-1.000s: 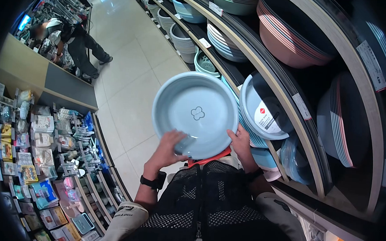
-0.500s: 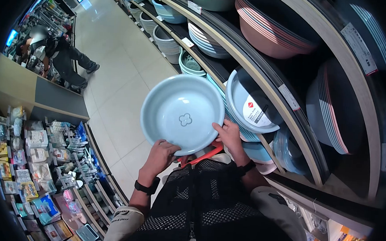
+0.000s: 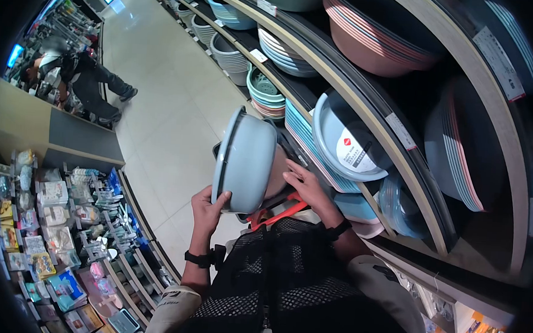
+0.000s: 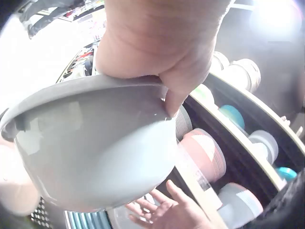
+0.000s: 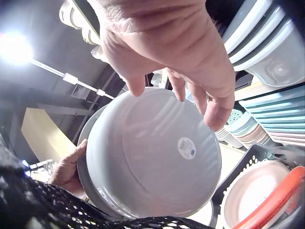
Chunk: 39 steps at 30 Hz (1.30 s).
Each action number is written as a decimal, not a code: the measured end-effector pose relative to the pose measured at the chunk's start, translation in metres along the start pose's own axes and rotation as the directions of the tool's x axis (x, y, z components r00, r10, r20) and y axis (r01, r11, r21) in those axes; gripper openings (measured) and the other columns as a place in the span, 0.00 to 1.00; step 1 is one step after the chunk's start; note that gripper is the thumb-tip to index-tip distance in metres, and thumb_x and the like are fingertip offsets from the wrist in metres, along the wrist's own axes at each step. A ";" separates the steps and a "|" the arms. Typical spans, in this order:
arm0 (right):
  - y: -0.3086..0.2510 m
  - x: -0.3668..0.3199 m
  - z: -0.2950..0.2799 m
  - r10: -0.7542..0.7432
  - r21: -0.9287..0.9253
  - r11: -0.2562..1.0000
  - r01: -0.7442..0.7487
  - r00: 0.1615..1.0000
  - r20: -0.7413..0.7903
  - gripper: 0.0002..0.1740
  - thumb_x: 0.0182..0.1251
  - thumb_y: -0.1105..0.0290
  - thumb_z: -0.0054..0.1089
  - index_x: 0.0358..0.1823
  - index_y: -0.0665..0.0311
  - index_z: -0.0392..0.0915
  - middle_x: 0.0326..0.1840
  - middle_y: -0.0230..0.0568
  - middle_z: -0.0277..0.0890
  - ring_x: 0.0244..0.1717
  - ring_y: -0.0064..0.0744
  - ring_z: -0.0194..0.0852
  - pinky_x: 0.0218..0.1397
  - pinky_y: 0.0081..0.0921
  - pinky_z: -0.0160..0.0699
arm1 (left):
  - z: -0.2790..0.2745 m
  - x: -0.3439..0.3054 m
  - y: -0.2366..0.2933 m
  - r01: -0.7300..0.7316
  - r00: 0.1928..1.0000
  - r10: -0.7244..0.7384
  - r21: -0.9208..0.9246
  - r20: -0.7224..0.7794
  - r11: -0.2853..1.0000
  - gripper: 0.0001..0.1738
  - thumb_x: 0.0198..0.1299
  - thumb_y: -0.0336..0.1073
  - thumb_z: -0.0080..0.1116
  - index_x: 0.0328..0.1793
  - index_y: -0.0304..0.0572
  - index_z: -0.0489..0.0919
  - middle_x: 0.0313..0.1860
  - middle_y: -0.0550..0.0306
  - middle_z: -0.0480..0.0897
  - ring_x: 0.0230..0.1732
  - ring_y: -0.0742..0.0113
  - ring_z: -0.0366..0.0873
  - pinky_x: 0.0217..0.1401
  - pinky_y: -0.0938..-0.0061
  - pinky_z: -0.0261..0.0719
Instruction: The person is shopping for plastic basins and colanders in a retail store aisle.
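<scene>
A light blue basin [image 3: 250, 159] stands tilted on its side in front of the person's chest. Gripping its lower rim is the left hand [image 3: 208, 209], thumb over the outer wall; the left wrist view shows this hand [image 4: 157, 43] on the rim of the basin [image 4: 95, 152]. The right hand [image 3: 307, 186] is held apart to the basin's right, fingers extended. In the right wrist view, the right hand [image 5: 167, 52] hangs over the basin [image 5: 147, 157], whose underside carries a small round sticker [image 5: 186, 148].
A dark basket [image 5: 252, 157] with a red handle [image 5: 279, 198] holds a pink basin [image 5: 255, 191] below. Shelves of stacked basins [image 3: 384, 39] line the right; packaged goods [image 3: 56, 214] hang left. Another person [image 3: 88, 82] bends at a far-left shelf across the tiled aisle [image 3: 162, 81].
The basin has turned from facing up to standing on its side. The right hand has let go of its rim; the left hand has come onto the rim and grips it.
</scene>
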State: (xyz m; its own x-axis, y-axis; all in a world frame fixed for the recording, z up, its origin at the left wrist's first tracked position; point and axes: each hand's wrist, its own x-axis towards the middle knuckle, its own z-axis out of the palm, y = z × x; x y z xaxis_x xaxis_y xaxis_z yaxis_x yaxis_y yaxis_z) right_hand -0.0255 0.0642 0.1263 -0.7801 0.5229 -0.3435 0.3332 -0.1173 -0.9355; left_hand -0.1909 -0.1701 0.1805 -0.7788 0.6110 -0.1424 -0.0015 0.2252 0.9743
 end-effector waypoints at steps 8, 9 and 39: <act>0.003 0.012 0.008 -0.058 -0.081 0.995 0.060 0.998 0.028 0.47 0.74 0.45 0.56 0.83 0.66 0.49 0.82 0.62 0.54 0.83 0.51 0.54 0.81 0.39 0.54 | -0.026 0.013 -0.024 0.098 0.987 -0.154 -0.552 -0.056 0.828 0.17 0.72 0.37 0.59 0.57 0.29 0.79 0.49 0.49 0.86 0.45 0.66 0.86 0.53 0.69 0.84; 0.003 0.013 0.007 -0.084 -0.104 0.991 0.081 0.996 -0.026 0.47 0.74 0.45 0.56 0.83 0.67 0.50 0.83 0.63 0.53 0.83 0.51 0.51 0.82 0.39 0.52 | -0.028 0.014 -0.025 0.102 0.987 -0.157 -0.602 -0.039 0.792 0.21 0.73 0.40 0.59 0.63 0.30 0.76 0.54 0.47 0.85 0.49 0.62 0.86 0.56 0.66 0.85; 0.016 0.007 0.002 -0.096 0.226 0.969 0.094 0.995 -0.003 0.35 0.86 0.51 0.38 0.84 0.62 0.49 0.81 0.44 0.57 0.78 0.34 0.58 0.80 0.37 0.59 | -0.041 0.001 -0.050 0.174 0.931 -0.365 -0.913 0.030 0.370 0.25 0.75 0.46 0.57 0.70 0.39 0.74 0.66 0.50 0.80 0.66 0.56 0.78 0.73 0.55 0.75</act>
State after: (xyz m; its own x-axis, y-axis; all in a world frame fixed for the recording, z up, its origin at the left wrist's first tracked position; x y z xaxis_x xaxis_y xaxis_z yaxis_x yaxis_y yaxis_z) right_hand -0.0269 0.0643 0.1086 -0.8067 0.5344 -0.2523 0.1300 -0.2559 -0.9579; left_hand -0.2175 -0.2117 0.1385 -0.7055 0.5091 -0.4929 -0.7087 -0.5029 0.4949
